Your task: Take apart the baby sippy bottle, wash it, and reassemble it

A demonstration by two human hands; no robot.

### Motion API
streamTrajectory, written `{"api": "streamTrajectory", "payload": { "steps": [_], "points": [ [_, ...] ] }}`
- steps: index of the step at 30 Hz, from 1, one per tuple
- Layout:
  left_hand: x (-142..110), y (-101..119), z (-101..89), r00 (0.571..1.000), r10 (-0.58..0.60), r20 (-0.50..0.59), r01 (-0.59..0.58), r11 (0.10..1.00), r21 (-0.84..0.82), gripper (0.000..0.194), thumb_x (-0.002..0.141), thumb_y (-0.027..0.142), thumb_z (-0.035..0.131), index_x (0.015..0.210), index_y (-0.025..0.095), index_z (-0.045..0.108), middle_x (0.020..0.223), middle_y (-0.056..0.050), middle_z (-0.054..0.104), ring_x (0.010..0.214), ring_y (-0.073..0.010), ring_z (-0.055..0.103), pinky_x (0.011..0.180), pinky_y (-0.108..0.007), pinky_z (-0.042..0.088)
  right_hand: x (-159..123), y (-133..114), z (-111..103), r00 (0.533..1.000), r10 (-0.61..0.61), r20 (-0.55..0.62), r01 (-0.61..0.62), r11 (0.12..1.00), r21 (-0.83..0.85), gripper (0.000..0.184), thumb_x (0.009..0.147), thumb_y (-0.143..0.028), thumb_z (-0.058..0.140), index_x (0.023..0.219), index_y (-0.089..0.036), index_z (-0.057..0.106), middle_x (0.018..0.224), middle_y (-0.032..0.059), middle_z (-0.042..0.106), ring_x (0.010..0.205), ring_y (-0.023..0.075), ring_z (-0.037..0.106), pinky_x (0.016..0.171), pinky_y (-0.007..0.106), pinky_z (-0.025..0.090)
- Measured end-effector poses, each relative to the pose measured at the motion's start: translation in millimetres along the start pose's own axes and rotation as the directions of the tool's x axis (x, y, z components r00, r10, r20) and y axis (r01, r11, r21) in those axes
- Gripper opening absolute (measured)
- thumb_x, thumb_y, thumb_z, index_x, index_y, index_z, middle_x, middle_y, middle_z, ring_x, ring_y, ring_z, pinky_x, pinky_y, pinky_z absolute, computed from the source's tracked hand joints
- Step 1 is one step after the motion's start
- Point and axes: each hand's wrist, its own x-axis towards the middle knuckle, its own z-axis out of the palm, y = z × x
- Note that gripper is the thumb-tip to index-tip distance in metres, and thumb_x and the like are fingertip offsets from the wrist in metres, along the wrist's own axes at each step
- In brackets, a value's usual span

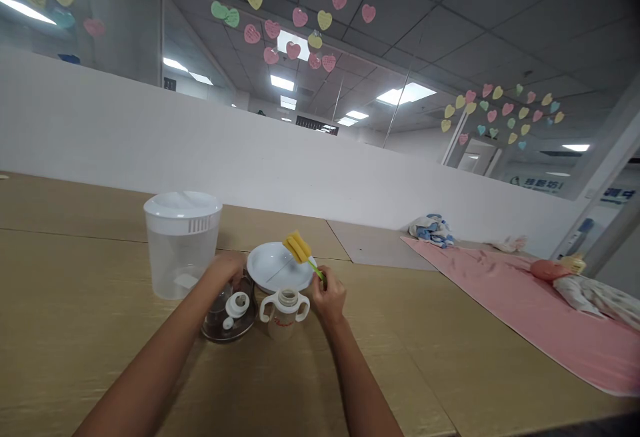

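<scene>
My right hand (pixel 330 296) is closed around the green handle of a bottle brush with a yellow sponge head (pixel 297 246), raised over a white bowl (pixel 265 265). My left hand (pixel 229 269) reaches down at the far side of a dark round tray (pixel 224 338), fingers curled; whatever they grip is hidden. On the tray lie a white bottle cap part (pixel 237 304), a small white piece (pixel 228 323) and a clear piece by my fingers. In front of the bowl, between my hands, stands an open clear baby bottle (pixel 283 323) with two white handles and red lettering.
A translucent bucket with a white lid (pixel 183 207) stands left of the tray. On the right, a pink cloth (pixel 505 297) carries a doll (pixel 547 269) and pale fabric. A blue-and-white cloth (pixel 431 230) lies by the low white wall (pixel 300 177) behind the table.
</scene>
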Motion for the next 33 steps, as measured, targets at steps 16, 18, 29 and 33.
{"api": "streamTrajectory", "payload": {
  "steps": [16,18,29,33],
  "points": [
    [-4.1,-0.6,-3.5,0.998,0.029,-0.049,-0.029,1.0,-0.011,0.032,0.057,0.01,0.062,0.087,0.015,0.07,0.09,-0.014,0.072,0.076,-0.0235,0.068,0.063,-0.025,0.05,-1.0,1.2,0.8,1.0,0.005,0.003,-0.005,1.0,-0.002,0.017,0.084,-0.022,0.044,0.085,-0.015,0.059,0.066,0.0027,0.065,0.054,0.0118,0.059,0.052,0.021,0.041],
    [-4.1,-1.4,-2.9,0.998,0.015,-0.056,-0.016,1.0,-0.02,0.028,0.06,0.011,0.06,0.086,0.012,0.07,0.086,-0.015,0.072,0.071,-0.0227,0.068,0.06,-0.025,0.05,-0.8,0.9,0.8,1.0,0.004,0.007,-0.004,1.0,-0.002,0.016,0.084,-0.021,0.044,0.085,-0.015,0.059,0.066,0.0026,0.065,0.054,0.012,0.059,0.052,0.021,0.041],
    [-1.7,-5.3,-0.3,0.969,0.014,-0.247,-0.006,0.999,0.033,0.029,0.069,0.014,0.056,0.097,0.012,0.064,0.104,-0.016,0.066,0.095,-0.0241,0.062,0.077,-0.028,0.047,-0.2,0.6,0.6,1.0,-0.003,0.006,0.003,1.0,0.002,0.016,0.084,-0.021,0.044,0.085,-0.015,0.059,0.067,0.0026,0.065,0.053,0.011,0.058,0.051,0.02,0.042],
    [1.5,-6.5,0.8,0.955,0.009,-0.298,0.004,0.999,0.044,0.03,0.075,0.013,0.05,0.103,0.011,0.062,0.106,-0.017,0.064,0.101,-0.0252,0.06,0.081,-0.03,0.045,0.5,0.2,-0.3,1.0,-0.009,0.016,0.009,1.0,0.0,0.016,0.084,-0.021,0.044,0.085,-0.016,0.059,0.067,0.0028,0.066,0.054,0.0118,0.059,0.052,0.021,0.042]
  ]
}}
